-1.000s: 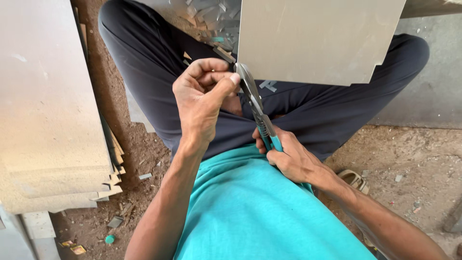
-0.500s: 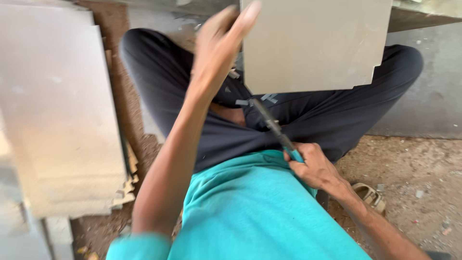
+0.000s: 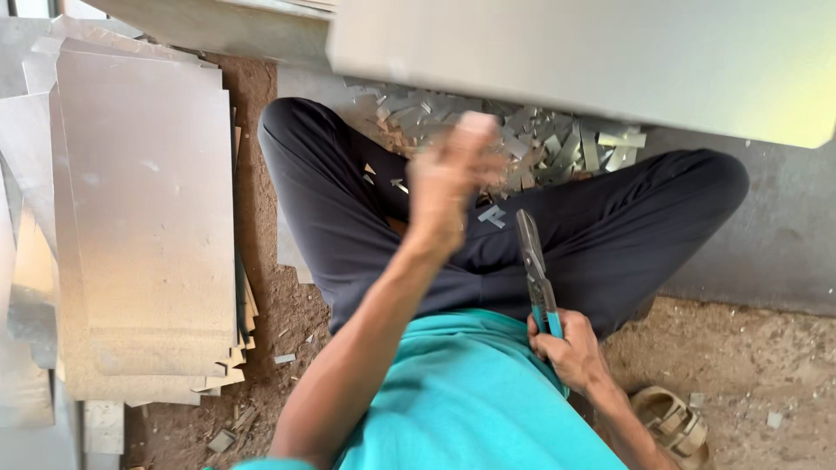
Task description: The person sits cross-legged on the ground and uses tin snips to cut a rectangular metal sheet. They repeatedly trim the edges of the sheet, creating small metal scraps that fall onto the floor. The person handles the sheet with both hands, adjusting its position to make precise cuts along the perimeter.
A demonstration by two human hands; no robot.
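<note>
The blurred left hand (image 3: 448,187), grip indiscernible, has been lifted off the blue-handled tin snips (image 3: 535,274), now gripped only by the right hand (image 3: 570,352), blades closed.

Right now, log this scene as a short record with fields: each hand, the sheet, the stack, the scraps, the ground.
left hand: left hand raised and blurred, fingers curled, nothing visible in it
right hand: right hand grips the blue handles of the snips, blades pointing away from the body
sheet: large pale metal sheet across the top, above the legs
stack: flat metal sheets piled at the person's left
scraps: metal offcuts heaped beyond the knees
ground: bare dirt
</note>
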